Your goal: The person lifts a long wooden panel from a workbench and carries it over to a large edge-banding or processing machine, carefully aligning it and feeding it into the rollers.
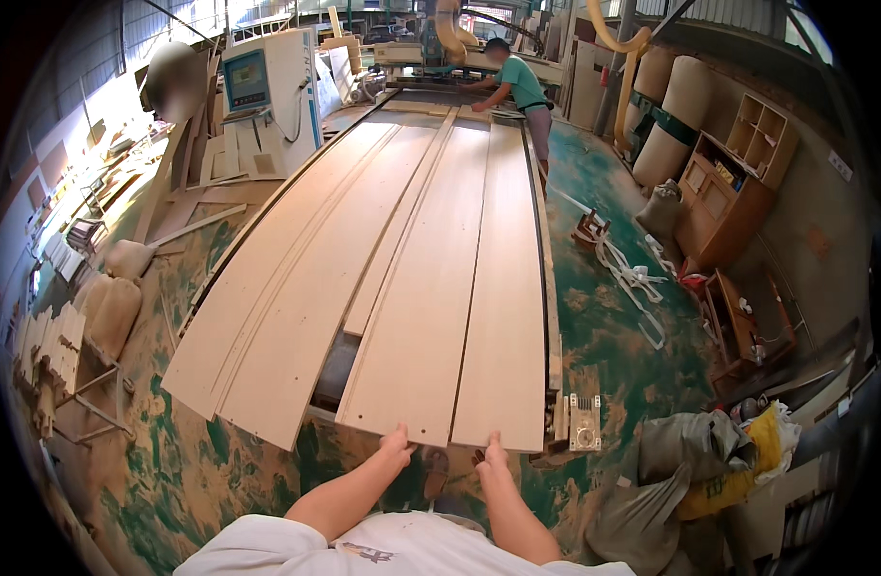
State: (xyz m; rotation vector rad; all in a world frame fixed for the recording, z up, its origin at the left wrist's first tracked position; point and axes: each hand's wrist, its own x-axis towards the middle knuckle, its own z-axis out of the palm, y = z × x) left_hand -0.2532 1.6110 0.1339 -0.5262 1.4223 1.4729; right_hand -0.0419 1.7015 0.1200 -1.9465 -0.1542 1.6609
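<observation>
Long pale wooden panels lie side by side on a long machine bed in front of me. My left hand point(396, 445) grips the near edge of the middle panel point(416, 326), its thumb on top and its fingers under the edge. At the near end of the narrower right panel point(507, 317), my right hand point(493, 455) holds the edge the same way, with the fingers partly hidden below. A wide left panel point(267, 307) with long grooves is touched by neither hand. Between it and the middle panel runs a gap with a narrow strip point(368, 298) in it.
At the bed's far end a person in a green shirt point(525, 84) leans over the boards. A control cabinet point(272, 106) stands on the left. Sacks point(695, 451) lie at the lower right, and white straps point(632, 274) trail over the dusty green floor point(594, 370).
</observation>
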